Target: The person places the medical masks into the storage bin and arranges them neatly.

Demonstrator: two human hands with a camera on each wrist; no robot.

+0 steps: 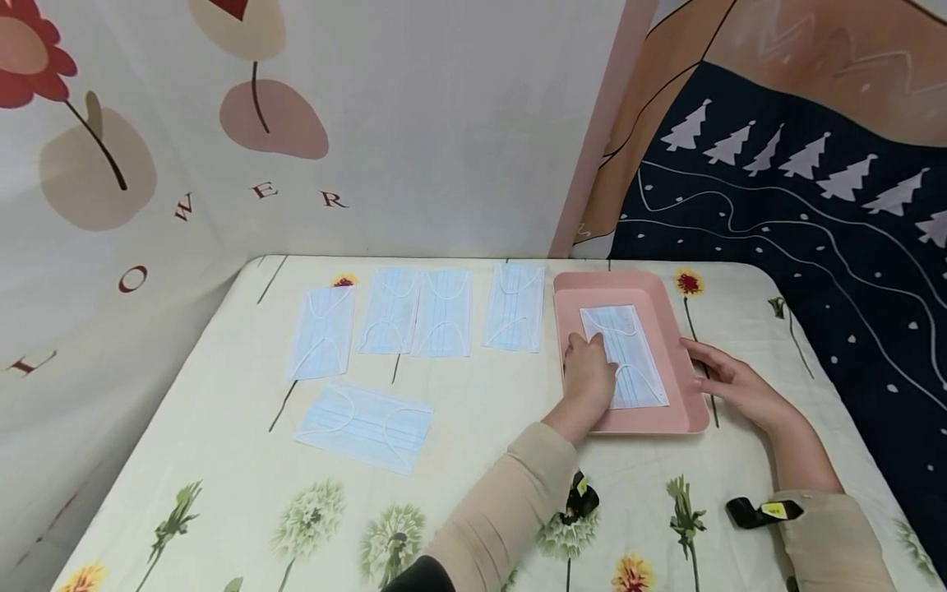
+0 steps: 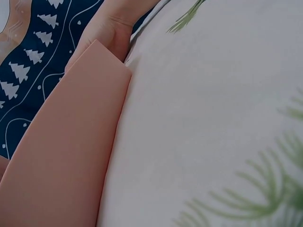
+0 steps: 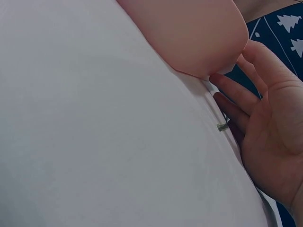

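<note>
A pleated light-blue face mask (image 1: 638, 362) lies flat in a pink tray (image 1: 684, 415), its white ear loops on top. My left hand (image 1: 588, 374) reaches over the tray's left side, at the left edge of that mask. Its fingers bend downward and the fingertips are hidden, so whether they pinch the mask or the rim does not show. With fairly straight fingers, my right hand (image 1: 743, 390) touches the outside of the tray's right wall. The right wrist view shows that hand's (image 3: 279, 113) thumb and fingertips at the tray's corner (image 3: 203, 38).
Left of the tray, several more face masks (image 1: 442, 312) lie in a row along the table's far side. Another face mask (image 1: 366, 425) sits closer, turned sideways. A flower-printed cloth (image 1: 481, 427) covers the table; printed curtains (image 1: 444, 123) hang behind and at the right.
</note>
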